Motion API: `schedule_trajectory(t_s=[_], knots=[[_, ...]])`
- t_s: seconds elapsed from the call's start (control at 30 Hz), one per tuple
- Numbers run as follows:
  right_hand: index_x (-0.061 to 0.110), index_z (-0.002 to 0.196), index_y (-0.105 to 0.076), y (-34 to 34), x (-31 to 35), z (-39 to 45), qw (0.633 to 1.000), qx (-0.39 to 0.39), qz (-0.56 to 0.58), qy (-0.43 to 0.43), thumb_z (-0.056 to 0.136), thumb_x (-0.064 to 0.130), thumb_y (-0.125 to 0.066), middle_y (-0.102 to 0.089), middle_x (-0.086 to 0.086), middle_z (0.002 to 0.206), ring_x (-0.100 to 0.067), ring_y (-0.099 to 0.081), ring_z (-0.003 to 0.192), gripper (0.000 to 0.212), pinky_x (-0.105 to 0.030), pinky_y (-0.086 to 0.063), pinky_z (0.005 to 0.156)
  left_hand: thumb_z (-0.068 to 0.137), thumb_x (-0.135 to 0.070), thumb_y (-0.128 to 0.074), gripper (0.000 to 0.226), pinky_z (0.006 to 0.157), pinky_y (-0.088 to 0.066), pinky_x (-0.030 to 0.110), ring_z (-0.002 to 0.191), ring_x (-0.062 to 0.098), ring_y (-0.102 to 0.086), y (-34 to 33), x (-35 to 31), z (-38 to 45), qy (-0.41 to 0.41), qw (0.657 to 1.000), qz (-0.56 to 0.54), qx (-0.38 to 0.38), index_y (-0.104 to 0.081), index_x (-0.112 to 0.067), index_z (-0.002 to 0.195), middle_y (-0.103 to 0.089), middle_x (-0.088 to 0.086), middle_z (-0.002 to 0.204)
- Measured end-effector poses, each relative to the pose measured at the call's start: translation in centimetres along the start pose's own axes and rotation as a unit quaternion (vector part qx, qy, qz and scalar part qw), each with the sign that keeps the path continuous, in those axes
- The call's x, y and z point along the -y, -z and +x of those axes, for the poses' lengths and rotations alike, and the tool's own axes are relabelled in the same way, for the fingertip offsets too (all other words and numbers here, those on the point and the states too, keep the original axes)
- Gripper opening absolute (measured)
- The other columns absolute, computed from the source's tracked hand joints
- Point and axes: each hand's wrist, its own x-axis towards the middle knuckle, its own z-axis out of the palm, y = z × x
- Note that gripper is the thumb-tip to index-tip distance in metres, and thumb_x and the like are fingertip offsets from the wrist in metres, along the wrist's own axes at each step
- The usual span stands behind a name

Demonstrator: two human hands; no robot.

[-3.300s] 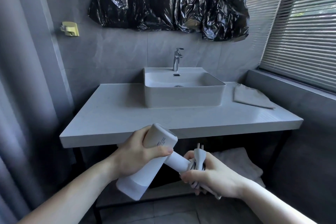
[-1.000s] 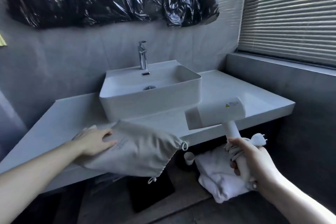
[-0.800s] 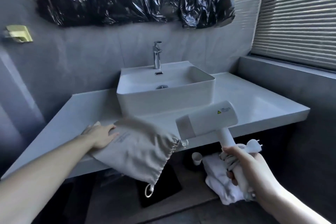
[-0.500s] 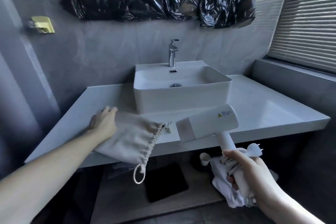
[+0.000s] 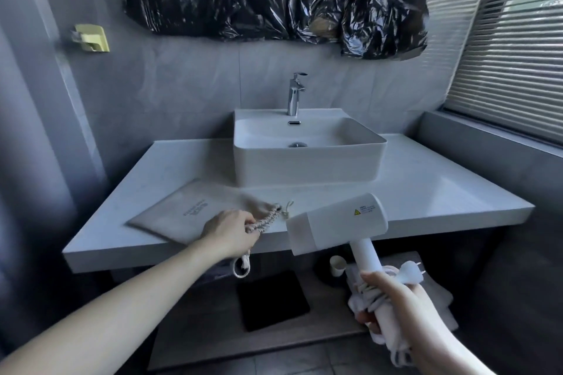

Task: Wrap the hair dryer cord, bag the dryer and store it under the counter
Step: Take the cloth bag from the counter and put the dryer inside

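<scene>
1. The beige drawstring bag (image 5: 195,216) now lies flat on the counter (image 5: 426,192) at left of centre in the frame, in front of the sink's (image 5: 307,161) left corner. Half a second ago it hung partly over the counter edge under the left palm, and a second ago it was being dragged along the front edge.

2. The left hand (image 5: 233,233) has shifted from the closed end of the bag to its gathered mouth. Its fingers now curl around the puckered rim there, and a loop of drawstring (image 5: 242,266) dangles below the counter edge, just under the hand.

3. The right hand (image 5: 393,304), at lower right of the frame, remains clamped around the hair dryer's (image 5: 338,224) handle and the wrapped cord (image 5: 365,298) together. The plug (image 5: 408,271) sticks out just above the knuckles. The dryer's barrel points left, its nozzle end just beside the bag's mouth but apart from it.

4. My reading is that the cord wrapping is done and bagging is about to begin. The mouth looks cinched, so it likely needs spreading open before the nozzle can go in.

5. The shelf (image 5: 274,329) under the counter, at lower centre, holds a dark mat (image 5: 274,301), a small cup (image 5: 337,265) and folded white towels (image 5: 441,298). Storage there has not started.
</scene>
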Motion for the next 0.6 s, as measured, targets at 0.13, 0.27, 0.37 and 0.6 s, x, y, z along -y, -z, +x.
schedule_trajectory(t_s=[0.13, 0.27, 0.37, 0.6], knots=[[0.003, 0.1, -0.056, 1.2, 0.1, -2.1, 1.0, 0.001, 0.005, 0.002, 0.096, 0.001, -0.065, -0.052, -0.014, 0.067, -0.021, -0.039, 0.064, 0.01, -0.024, -0.046, 0.04, 0.092, -0.039, -0.066, 0.032, 0.066, -0.051, 0.035, 0.073, 0.025, -0.07, 1.1, 1.5, -1.7, 0.011, 0.994, -0.103, -0.019, -0.064, -0.027, 0.062, -0.071, -0.006, 0.066], [-0.009, 0.103, -0.062, 2.2, 0.3, -4.9, 0.996, -0.024, -0.083, 0.024, 0.095, 0.008, -0.069, -0.062, -0.018, 0.07, -0.03, -0.055, 0.067, 0.021, -0.028, -0.053, 0.049, 0.098, -0.018, -0.058, 0.011, 0.074, -0.049, 0.035, 0.083, 0.021, -0.066, 2.9, 0.4, -7.5, -0.039, 0.984, -0.155, -0.083, -0.053, -0.028, 0.101, -0.069, -0.007, 0.094], [-0.005, 0.104, -0.068, 2.4, 0.3, -7.0, 0.991, -0.026, -0.126, 0.023, 0.093, 0.012, -0.073, -0.069, -0.013, 0.071, -0.032, -0.066, 0.064, 0.02, -0.029, -0.05, 0.052, 0.094, -0.005, -0.055, 0.024, 0.063, -0.041, 0.018, 0.068, -0.001, -0.061, 3.5, -0.6, -12.7, -0.08, 0.976, -0.177, -0.102, -0.059, -0.028, 0.091, -0.067, -0.014, 0.081], [-0.015, 0.098, -0.07, 2.7, -0.9, -10.4, 0.986, -0.001, -0.165, 0.014, 0.083, 0.017, -0.083, -0.077, -0.016, 0.073, -0.027, -0.065, 0.057, 0.038, -0.029, -0.052, 0.049, 0.079, -0.016, -0.068, 0.042, 0.096, -0.047, 0.012, 0.109, -0.004, -0.064, 0.8, -2.2, -20.2, -0.089, 0.965, -0.242, -0.036, -0.075, -0.032, 0.117, -0.067, -0.023, 0.114]])
